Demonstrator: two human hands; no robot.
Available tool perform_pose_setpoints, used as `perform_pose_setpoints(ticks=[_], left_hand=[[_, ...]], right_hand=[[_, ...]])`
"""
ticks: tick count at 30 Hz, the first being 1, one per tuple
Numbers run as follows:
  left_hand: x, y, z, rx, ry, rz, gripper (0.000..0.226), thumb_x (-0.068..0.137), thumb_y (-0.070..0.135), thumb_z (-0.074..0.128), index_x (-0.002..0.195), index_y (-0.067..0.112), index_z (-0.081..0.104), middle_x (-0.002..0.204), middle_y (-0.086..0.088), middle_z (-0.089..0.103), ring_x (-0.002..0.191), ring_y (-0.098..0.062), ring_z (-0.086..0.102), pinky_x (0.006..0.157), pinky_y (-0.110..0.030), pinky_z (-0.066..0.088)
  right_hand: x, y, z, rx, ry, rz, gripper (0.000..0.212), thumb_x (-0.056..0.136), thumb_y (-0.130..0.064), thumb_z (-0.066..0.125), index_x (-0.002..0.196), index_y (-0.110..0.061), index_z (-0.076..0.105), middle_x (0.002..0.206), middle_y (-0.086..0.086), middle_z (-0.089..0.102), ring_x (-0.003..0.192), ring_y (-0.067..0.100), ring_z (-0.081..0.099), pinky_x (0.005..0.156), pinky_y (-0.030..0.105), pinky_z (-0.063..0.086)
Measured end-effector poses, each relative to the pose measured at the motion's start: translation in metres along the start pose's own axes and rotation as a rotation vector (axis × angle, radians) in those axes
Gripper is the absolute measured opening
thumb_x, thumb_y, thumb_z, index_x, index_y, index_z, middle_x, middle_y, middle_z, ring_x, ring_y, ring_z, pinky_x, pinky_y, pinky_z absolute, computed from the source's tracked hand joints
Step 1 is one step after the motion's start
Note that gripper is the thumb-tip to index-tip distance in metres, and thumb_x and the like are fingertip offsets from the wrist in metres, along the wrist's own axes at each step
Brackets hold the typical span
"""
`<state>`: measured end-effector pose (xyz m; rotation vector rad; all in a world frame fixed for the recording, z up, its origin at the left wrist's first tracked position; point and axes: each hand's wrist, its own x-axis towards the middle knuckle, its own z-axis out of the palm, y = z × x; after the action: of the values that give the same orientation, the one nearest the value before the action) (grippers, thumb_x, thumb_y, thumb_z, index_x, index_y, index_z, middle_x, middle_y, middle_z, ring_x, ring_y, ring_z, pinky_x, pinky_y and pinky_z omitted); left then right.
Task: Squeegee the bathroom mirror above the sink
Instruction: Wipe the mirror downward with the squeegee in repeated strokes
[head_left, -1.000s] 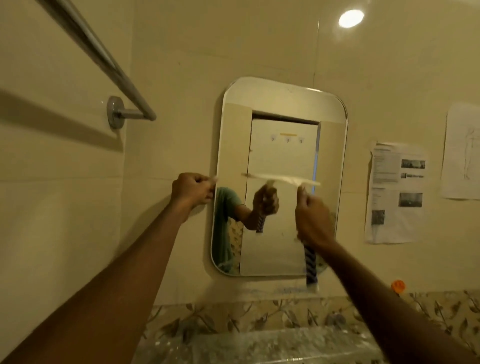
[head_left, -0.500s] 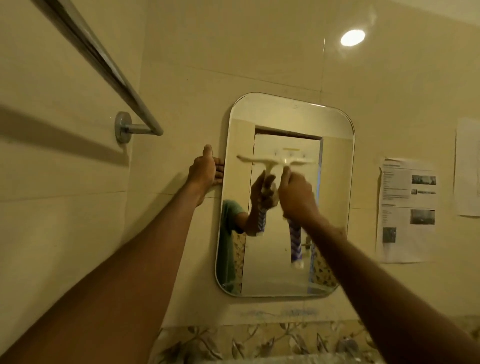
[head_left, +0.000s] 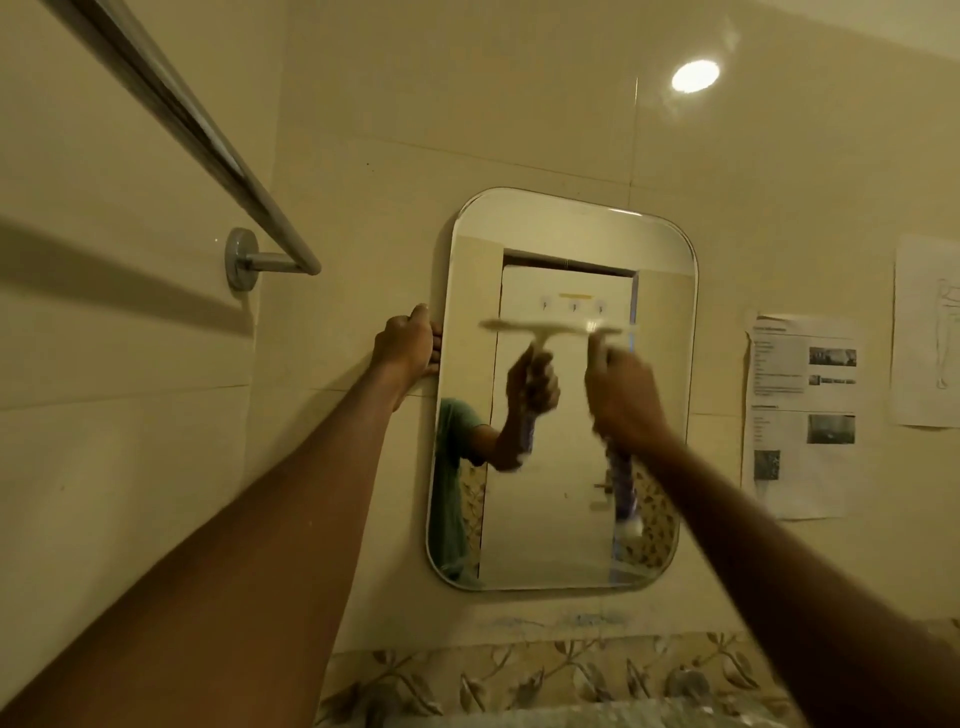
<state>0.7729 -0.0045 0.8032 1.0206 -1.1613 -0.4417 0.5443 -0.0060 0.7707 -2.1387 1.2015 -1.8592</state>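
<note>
Mirror (head_left: 561, 519) mounted on tiled wall, centre of frame. Squeegee (head_left: 619, 467) held against glass in upper middle of mirror, blade level, bit blurry. Handle gripped by right hand (head_left: 623, 395), fingers wrapped round it. Mirror's left edge clutched by left hand (head_left: 405, 345), centre-left. Towel rail (head_left: 171, 109) seen upper left.

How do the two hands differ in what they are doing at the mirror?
The left hand holds the mirror by its left edge; the right hand is in front of the glass, right of the middle. The left hand holds no tool; the right hand grips the handle of the squeegee, whose blade lies level across the upper glass. The left hand looks sharp, the right hand blurred. Both reach up to the mirror's upper half.
</note>
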Motion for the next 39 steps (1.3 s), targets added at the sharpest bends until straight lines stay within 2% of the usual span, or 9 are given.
perform_pose_setpoints(ticks=[4, 7, 11, 15, 17, 22, 27, 34, 39], left_hand=[[0.000, -0.003, 0.002, 0.002, 0.014, 0.005, 0.048, 0.099, 0.046, 0.034, 0.098, 0.008, 0.064, 0.087, -0.009, 0.068, 0.090, -0.028, 0.068, 0.086, -0.044, 0.057], [0.000, -0.003, 0.003, 0.027, 0.036, 0.003, 0.048, 0.099, 0.045, 0.036, 0.106, 0.006, 0.063, 0.089, -0.009, 0.067, 0.091, -0.027, 0.067, 0.088, -0.044, 0.056], [0.003, -0.007, 0.003, 0.111, 0.058, 0.045, 0.052, 0.098, 0.047, 0.036, 0.109, 0.004, 0.063, 0.101, -0.016, 0.069, 0.092, -0.029, 0.068, 0.087, -0.046, 0.057], [0.002, -0.007, 0.004, 0.160, 0.088, 0.060, 0.056, 0.097, 0.052, 0.033, 0.102, 0.004, 0.063, 0.103, -0.018, 0.068, 0.093, -0.032, 0.067, 0.086, -0.048, 0.056], [0.001, -0.006, 0.004, 0.205, 0.092, 0.057, 0.058, 0.097, 0.052, 0.033, 0.102, 0.003, 0.062, 0.105, -0.019, 0.068, 0.093, -0.034, 0.067, 0.087, -0.048, 0.056], [-0.002, -0.009, 0.007, 0.329, 0.145, 0.080, 0.058, 0.098, 0.051, 0.030, 0.106, 0.003, 0.062, 0.110, -0.019, 0.067, 0.097, -0.035, 0.066, 0.090, -0.046, 0.054], [0.001, -0.009, 0.007, 0.330, 0.160, 0.081, 0.060, 0.098, 0.051, 0.030, 0.107, 0.002, 0.064, 0.109, -0.020, 0.068, 0.098, -0.036, 0.065, 0.091, -0.046, 0.053], [-0.001, -0.013, 0.009, 0.353, 0.184, 0.128, 0.058, 0.099, 0.050, 0.030, 0.103, 0.003, 0.065, 0.105, -0.020, 0.069, 0.095, -0.034, 0.066, 0.090, -0.046, 0.054], [-0.009, -0.011, 0.012, 0.373, 0.221, 0.149, 0.056, 0.099, 0.048, 0.030, 0.100, 0.004, 0.065, 0.104, -0.020, 0.069, 0.094, -0.035, 0.066, 0.089, -0.046, 0.054]], right_hand=[[0.089, -0.041, -0.044, -0.021, 0.100, 0.026, 0.048, 0.102, -0.039, 0.030, 0.065, -0.014, 0.047, 0.056, 0.004, 0.052, 0.039, 0.014, 0.051, 0.038, 0.025, 0.046], [0.099, -0.031, -0.047, -0.050, 0.038, 0.045, 0.042, 0.102, -0.036, 0.029, 0.071, -0.016, 0.048, 0.058, 0.005, 0.052, 0.041, 0.013, 0.051, 0.039, 0.026, 0.045], [0.026, 0.032, -0.008, -0.045, 0.012, 0.061, 0.044, 0.103, -0.035, 0.028, 0.069, -0.017, 0.050, 0.054, -0.001, 0.050, 0.033, 0.003, 0.046, 0.031, 0.013, 0.036], [-0.065, 0.078, 0.017, -0.095, 0.019, 0.100, 0.047, 0.102, -0.040, 0.027, 0.065, -0.020, 0.048, 0.052, -0.003, 0.046, 0.040, 0.007, 0.044, 0.035, 0.024, 0.040], [-0.072, 0.080, 0.010, -0.137, -0.052, 0.138, 0.049, 0.102, -0.042, 0.027, 0.066, -0.017, 0.049, 0.054, 0.000, 0.048, 0.041, 0.009, 0.045, 0.032, 0.022, 0.038], [0.014, 0.040, -0.039, -0.065, -0.005, 0.086, 0.047, 0.103, -0.039, 0.032, 0.067, -0.015, 0.051, 0.054, 0.000, 0.047, 0.033, 0.002, 0.042, 0.030, 0.014, 0.036], [0.094, 0.016, -0.075, -0.034, 0.096, 0.085, 0.041, 0.102, -0.040, 0.030, 0.074, -0.017, 0.049, 0.060, 0.003, 0.049, 0.041, 0.012, 0.048, 0.031, 0.019, 0.042], [-0.016, 0.099, -0.024, -0.012, 0.043, 0.155, 0.049, 0.104, -0.033, 0.027, 0.066, -0.011, 0.050, 0.051, 0.003, 0.043, 0.033, 0.006, 0.036, 0.032, 0.017, 0.034], [-0.071, 0.114, -0.020, -0.028, -0.085, 0.199, 0.059, 0.103, -0.039, 0.029, 0.078, 0.006, 0.057, 0.068, 0.028, 0.062, 0.054, 0.037, 0.060, 0.046, 0.031, 0.048]])
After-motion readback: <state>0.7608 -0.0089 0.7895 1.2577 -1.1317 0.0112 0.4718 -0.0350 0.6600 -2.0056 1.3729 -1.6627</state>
